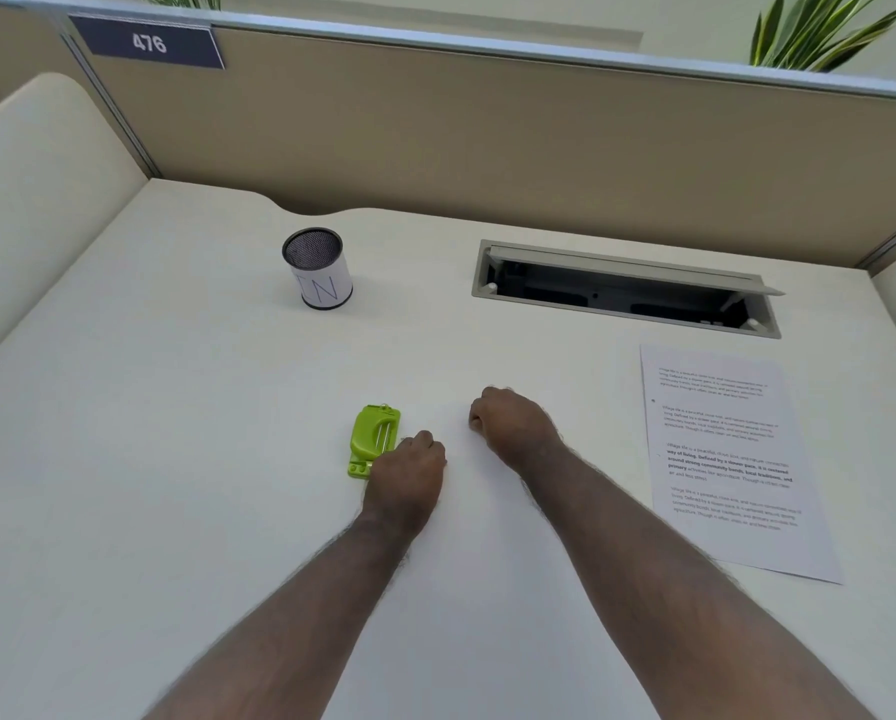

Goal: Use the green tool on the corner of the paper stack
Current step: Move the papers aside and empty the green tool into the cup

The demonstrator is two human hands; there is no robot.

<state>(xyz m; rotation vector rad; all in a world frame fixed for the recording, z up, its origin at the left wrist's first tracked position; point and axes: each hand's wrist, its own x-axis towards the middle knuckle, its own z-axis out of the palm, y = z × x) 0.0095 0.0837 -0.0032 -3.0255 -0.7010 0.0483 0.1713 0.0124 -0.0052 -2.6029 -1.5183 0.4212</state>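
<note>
A small lime-green tool (pixel 370 439) lies flat on the white desk, left of centre. My left hand (pixel 407 472) rests on the desk with its fingers curled, touching the tool's right side; whether it grips the tool I cannot tell. My right hand (pixel 511 423) is a loose fist on the desk a little to the right, holding nothing. The paper stack (pixel 726 459), printed with text, lies flat at the right, well apart from both hands and the tool.
A mesh pen cup (pixel 317 267) with a white label stands at the back left. An open cable tray (pixel 628 288) is sunk into the desk at the back right. A beige partition (pixel 487 137) closes the far side.
</note>
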